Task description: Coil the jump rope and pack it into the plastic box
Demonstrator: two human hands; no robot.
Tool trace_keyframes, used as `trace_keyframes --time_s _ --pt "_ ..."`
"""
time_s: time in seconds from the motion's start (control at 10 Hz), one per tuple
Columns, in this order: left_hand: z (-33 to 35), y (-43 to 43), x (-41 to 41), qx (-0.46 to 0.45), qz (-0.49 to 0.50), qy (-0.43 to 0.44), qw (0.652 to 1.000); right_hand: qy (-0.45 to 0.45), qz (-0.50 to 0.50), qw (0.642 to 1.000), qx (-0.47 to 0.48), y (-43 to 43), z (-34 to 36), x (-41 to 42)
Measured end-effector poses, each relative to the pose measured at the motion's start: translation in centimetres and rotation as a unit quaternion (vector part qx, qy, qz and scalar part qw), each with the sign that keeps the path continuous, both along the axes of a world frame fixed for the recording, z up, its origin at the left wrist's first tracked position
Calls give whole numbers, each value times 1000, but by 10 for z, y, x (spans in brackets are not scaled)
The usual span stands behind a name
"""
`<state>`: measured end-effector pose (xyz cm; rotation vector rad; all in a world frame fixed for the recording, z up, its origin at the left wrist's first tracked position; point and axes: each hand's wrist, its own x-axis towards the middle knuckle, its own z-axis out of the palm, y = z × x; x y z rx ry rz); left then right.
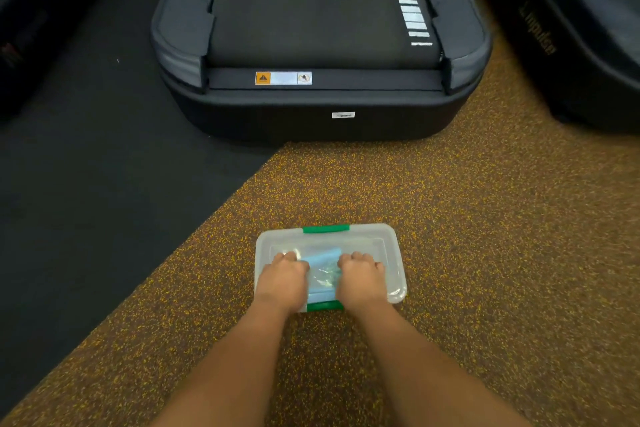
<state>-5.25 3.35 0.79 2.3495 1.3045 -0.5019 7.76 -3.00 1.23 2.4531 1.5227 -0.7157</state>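
Pressing lid | box (388, 246) on speckled floor, long axis left-right | left hand (282, 279), right hand (360, 279) curled on top, equally near | rope (323, 267) inside, between hands | near latch (325, 305) unclear

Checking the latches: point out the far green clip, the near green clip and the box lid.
far green clip (326, 228), head view, middle
near green clip (325, 305), head view, middle
box lid (388, 246), head view, far right part
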Motion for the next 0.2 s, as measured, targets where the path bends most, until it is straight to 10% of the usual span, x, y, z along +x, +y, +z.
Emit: trace_keyframes --time_s 0.2 --pt "31 32 16 23 11 -31 999 17 72 995 65 32 22 12"
